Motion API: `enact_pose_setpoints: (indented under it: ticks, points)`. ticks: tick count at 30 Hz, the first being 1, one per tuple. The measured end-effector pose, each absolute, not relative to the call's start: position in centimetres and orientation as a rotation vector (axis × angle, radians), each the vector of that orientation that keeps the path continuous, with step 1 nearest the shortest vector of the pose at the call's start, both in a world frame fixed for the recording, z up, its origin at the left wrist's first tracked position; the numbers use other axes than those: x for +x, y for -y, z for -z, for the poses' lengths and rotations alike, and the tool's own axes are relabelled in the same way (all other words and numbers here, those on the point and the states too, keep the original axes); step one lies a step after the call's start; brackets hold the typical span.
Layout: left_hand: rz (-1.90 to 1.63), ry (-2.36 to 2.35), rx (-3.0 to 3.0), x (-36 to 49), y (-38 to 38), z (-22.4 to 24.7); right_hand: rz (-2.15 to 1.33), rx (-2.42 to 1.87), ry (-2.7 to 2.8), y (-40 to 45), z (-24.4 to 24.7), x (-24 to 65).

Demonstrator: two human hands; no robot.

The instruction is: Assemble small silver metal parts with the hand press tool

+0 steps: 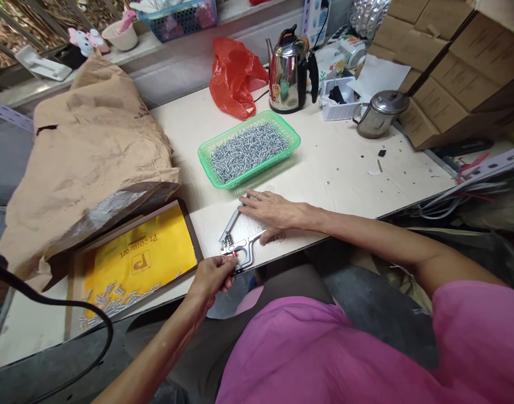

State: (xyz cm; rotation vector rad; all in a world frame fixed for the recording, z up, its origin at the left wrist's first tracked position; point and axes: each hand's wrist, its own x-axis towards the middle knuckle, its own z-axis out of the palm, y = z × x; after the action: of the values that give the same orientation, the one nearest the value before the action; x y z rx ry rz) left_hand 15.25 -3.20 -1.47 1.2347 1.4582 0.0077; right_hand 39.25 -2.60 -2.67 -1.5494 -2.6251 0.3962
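Observation:
A silver metal hand tool [244,245] with two long handles and a dark coil spring lies at the table's front edge. My right hand [274,212] rests flat over it, fingers stretched out across the upper handle and the thumb near the end of the lower one. At the tool's jaw, my left hand [210,275] is closed in a pinch. A small red piece [234,255] shows by its fingertips; what the fingers hold is too small to make out. Beyond the tool stands a green plastic basket [248,178] full of small silver metal pieces.
On the left, a shallow box [188,233] has a yellow sheet [134,252] with slim silver pieces; a large brown paper bag [88,151] leans behind. Behind the basket are a red plastic bag [235,76] and a kettle [287,73]. A metal pot [379,115] and cardboard boxes [459,73] stand right.

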Motion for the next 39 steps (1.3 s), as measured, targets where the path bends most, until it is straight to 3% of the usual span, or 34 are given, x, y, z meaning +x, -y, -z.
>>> enact_pose_setpoints:
  ticks: [15, 20, 25, 34, 39]
  points:
    - [0.001, -1.476, 1.251, 14.9, 3.4, 1.6, -0.348, -1.572, 2.644, 2.3, 2.0, 38.9]
    - [-0.107, -1.542, 1.990, 15.3, 3.9, 0.7, -0.301, -1.591, 2.639, 2.8, 2.0, 38.6]
    - [-0.115, -1.142, 2.689, 18.1, 2.5, 1.4, -0.287, -1.613, 2.645, 3.2, 2.0, 38.4]
    - [0.177, -0.979, 2.862, 21.0, -0.2, 2.0, -0.372, -1.717, 2.621, 3.9, 1.9, 39.8]
    - [0.174, -0.899, 2.878, 21.1, -0.3, 1.8, -0.362, -1.753, 2.629, 4.2, 1.4, 39.5]
